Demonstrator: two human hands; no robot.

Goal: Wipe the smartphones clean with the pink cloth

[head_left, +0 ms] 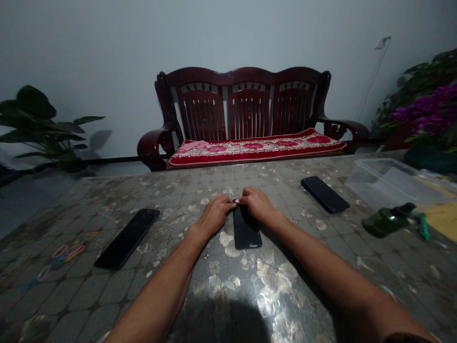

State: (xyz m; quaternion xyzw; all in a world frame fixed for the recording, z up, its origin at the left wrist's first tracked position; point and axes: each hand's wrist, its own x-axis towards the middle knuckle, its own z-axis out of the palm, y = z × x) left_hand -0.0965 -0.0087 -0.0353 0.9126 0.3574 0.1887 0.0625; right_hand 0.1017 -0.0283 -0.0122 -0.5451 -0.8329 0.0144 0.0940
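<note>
A black smartphone (247,233) lies flat on the table in front of me, dark screen up. Fingers closed, my left hand (215,209) holds the phone at its far left corner. My right hand (257,204) rests over the far right part of the phone, its fingers pinched together. At those fingertips shows a small pinkish-white bit (237,201), too small to name. The hands nearly meet at the phone's far end, which they partly hide.
Another black phone (127,238) lies left, and a dark phone (324,194) right. Colored rubber bands (64,253) are far left. At right are a green bottle (385,221), a clear plastic box (392,181) and yellow paper (444,219). A wooden bench (246,76) stands behind the patterned table (214,295).
</note>
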